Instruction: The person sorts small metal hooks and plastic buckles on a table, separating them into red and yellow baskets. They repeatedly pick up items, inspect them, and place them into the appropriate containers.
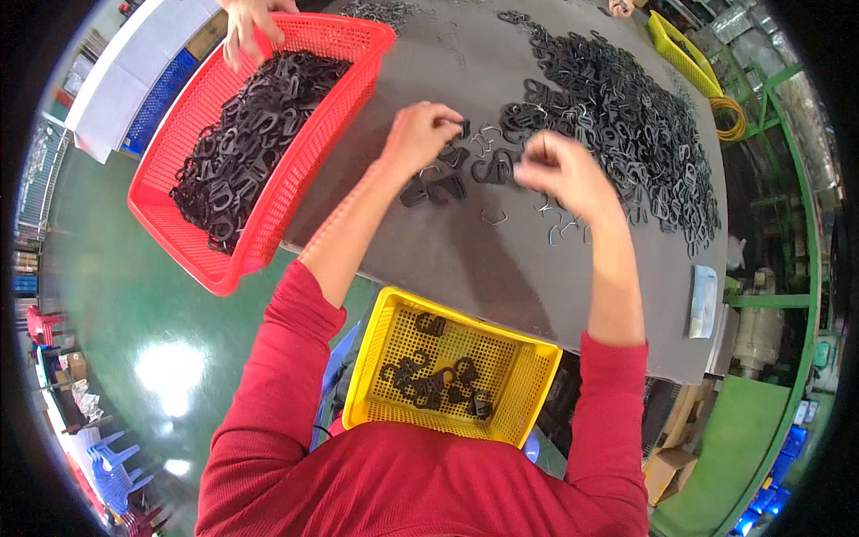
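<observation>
My left hand [419,136] is closed in a pinch on a small black plastic hook [463,129], held just above the grey table. To its right, my right hand [565,175] has its thumb and fingers drawn together. It is slightly blurred, and anything in it is too small to make out. Several loose black hooks [445,187] lie below and between my hands. Thin bent metal wire pieces [494,217] are scattered near them. A large pile of black hooks [617,116] spreads over the table beyond my right hand.
A red basket [380,40] full of black hooks stands at the left, another person's hand [250,31] at its far end. A yellow basket [365,376] with several black hooks sits before my body. A blue-white packet [703,302] lies near the table's right edge.
</observation>
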The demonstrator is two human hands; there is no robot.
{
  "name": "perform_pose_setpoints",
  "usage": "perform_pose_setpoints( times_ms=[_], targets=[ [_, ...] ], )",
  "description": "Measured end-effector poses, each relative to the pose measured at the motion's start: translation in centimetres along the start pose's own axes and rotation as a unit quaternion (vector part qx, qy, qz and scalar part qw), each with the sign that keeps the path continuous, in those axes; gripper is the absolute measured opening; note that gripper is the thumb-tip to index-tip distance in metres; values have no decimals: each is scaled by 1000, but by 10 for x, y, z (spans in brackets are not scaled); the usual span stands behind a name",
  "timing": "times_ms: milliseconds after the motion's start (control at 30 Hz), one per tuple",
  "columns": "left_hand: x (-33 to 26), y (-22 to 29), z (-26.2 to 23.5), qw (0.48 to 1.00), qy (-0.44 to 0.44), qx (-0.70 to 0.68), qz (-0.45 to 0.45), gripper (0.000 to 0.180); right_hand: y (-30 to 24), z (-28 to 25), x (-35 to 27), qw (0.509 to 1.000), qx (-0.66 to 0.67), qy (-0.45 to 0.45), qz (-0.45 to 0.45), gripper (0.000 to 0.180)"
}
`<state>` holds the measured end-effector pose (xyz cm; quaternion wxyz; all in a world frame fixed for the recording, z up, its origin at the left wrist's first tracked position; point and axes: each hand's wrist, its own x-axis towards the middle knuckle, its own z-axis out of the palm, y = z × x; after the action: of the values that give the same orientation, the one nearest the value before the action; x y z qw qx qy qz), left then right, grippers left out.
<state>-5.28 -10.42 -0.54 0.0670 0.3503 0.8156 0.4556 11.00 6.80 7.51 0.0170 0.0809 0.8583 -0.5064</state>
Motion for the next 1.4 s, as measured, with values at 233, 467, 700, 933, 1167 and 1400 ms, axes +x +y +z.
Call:
perform_pose_setpoints(
  times_ms=[233,467,700,933,1167,1400],
  targets=[
    [1,-13,-21,763,-169,-589,-204,27,-15,31,-75,984,-66,-157,-47,34],
    [-26,44,36,981,-68,172,50,45,56,14,35,905,-405,115,-65,37],
    [-17,43,30,982,-167,86,0,44,60,-10,42,976,-217,28,-4,21],
    [-1,35,0,965,-149,-190,-100,20,78,-40,-6,906,403,67,109,24],
    [-38,81,-38,936,-292,-172,-95,17,64,-20,-4,986,-111,-10,126,26],
    [-108,87,-19,906,-373,-98,178,19,46,-2,-3,928,-354,28,117,43]
  ],
)
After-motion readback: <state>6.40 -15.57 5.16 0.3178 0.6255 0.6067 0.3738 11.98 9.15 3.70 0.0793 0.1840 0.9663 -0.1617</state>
